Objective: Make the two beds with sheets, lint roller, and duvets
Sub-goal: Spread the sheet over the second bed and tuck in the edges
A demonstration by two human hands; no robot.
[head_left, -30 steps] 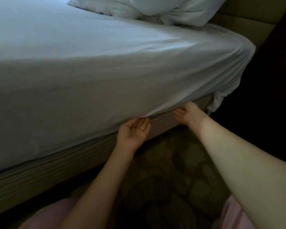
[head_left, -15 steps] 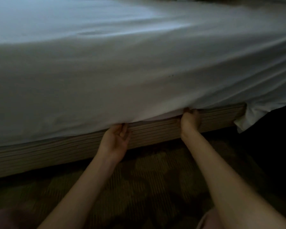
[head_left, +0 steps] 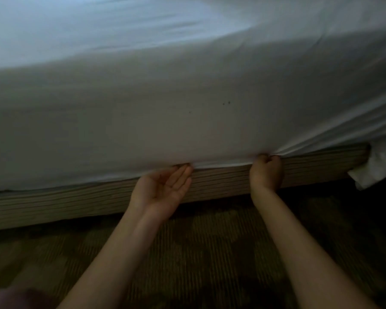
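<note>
The left hand [head_left: 163, 192] is lying palm up with its fingers [head_left: 183, 171] straight and together, their tips touching the lower hem of the white sheet [head_left: 187, 112]; in the dim light they seem to be sliding under it. The right hand [head_left: 266, 170] is curling tight round a bunch of the same hem, with creases fanning up and to the right of its fingers. Just below both sets of fingers the striped bed base [head_left: 221, 181] is showing. A loose sheet corner [head_left: 370, 172] is hanging well right of the right-hand fingers, above the patterned carpet [head_left: 210, 253].

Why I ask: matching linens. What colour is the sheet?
The sheet is plain white; head view.
</note>
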